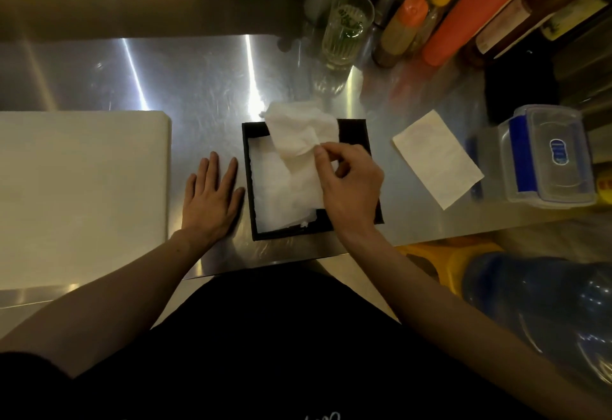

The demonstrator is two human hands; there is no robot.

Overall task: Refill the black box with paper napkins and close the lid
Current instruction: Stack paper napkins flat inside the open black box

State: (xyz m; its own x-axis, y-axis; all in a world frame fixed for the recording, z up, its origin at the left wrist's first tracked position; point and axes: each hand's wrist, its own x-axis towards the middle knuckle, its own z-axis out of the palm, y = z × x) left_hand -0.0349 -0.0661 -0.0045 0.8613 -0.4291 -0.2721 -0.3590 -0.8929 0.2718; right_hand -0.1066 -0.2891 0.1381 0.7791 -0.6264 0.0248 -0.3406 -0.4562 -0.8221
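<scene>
**Steel surface, open box, one napkin in the pinch**

Brushed steel runs across the whole view, and on this surface (198,81) the black box (246,167) sits near the front edge, open at the top. White napkins in the box (275,187) cover its floor. How many lie in that layer cannot be counted.

The right hand (351,187) hovers over the box. Its thumb and forefinger pinch the edge of one lifted napkin (298,128), and the other fingers are curled under. That napkin hangs crumpled above the far rim. The left hand (212,201) lies flat on the surface just beside the box's left wall, fingers straight, holding nothing.

Napkins like these look very light, soft and easy to tear or crease. A gentle pinch at a corner or folded edge should serve, followed by flat fingers to press the sheet down. The box looks stiff and is probably light enough to slide, so a steadying hand at its wall seems wise.

By count there is one box, one lifted napkin and one flat cream sheet (437,158) lying apart to the right. No lid can be picked out for certain. Beyond these stand one clear lidded container (549,158), one white board (79,194), one glass (346,28) and three squeeze bottles.
</scene>
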